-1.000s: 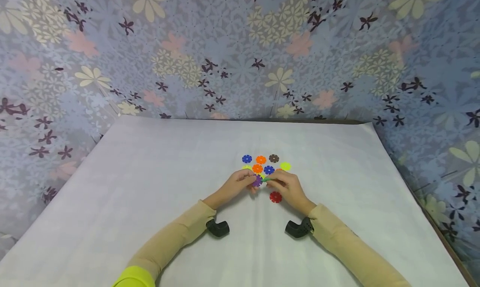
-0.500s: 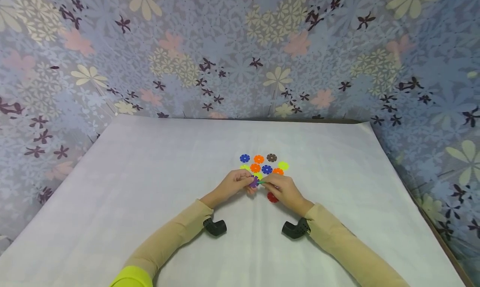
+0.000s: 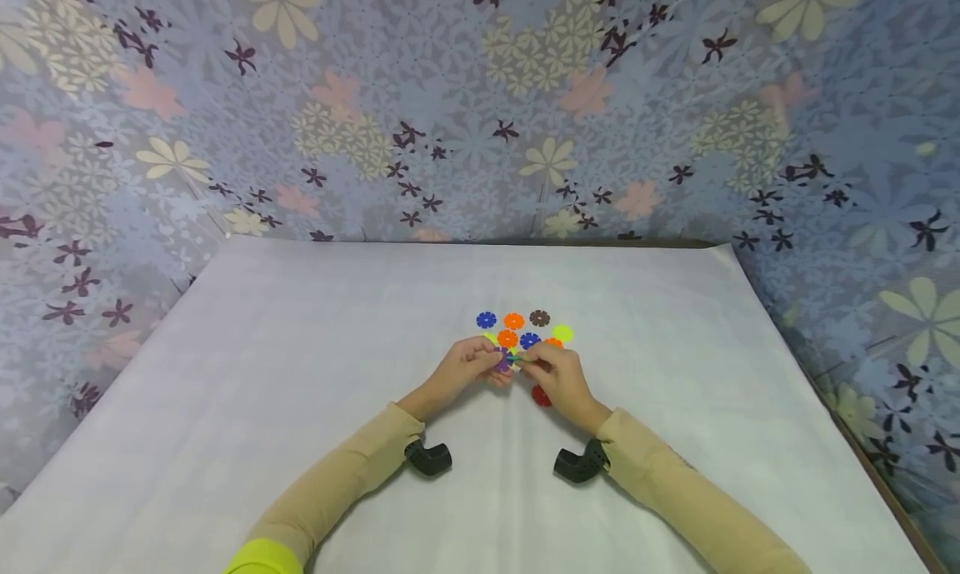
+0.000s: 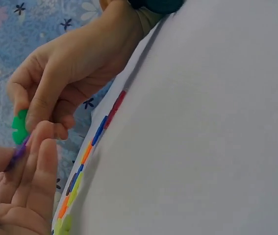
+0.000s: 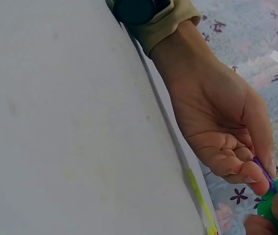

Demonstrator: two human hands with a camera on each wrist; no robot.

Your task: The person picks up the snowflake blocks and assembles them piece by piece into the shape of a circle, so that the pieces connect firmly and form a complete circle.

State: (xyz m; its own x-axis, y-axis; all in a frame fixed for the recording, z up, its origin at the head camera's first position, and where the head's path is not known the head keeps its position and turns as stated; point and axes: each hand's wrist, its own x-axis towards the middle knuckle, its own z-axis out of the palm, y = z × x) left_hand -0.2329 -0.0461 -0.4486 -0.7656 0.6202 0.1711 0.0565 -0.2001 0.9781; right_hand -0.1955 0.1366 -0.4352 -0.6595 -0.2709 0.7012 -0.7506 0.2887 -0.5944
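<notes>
Purple disc (image 3: 503,360) above white tabletop (image 3: 337,332), floral backdrop (image 3: 450,99)

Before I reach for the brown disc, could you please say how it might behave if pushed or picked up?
The brown disc lies flat on the white surface, so it would probably slide rather than roll. The similar purple disc, pinched in the left hand, looks thin and unbent, so the brown one is likely light and stiff.

Tan slvs (image 3: 341,474); blk curved wrist cams (image 3: 428,458); lime band (image 3: 266,557) on L
</notes>
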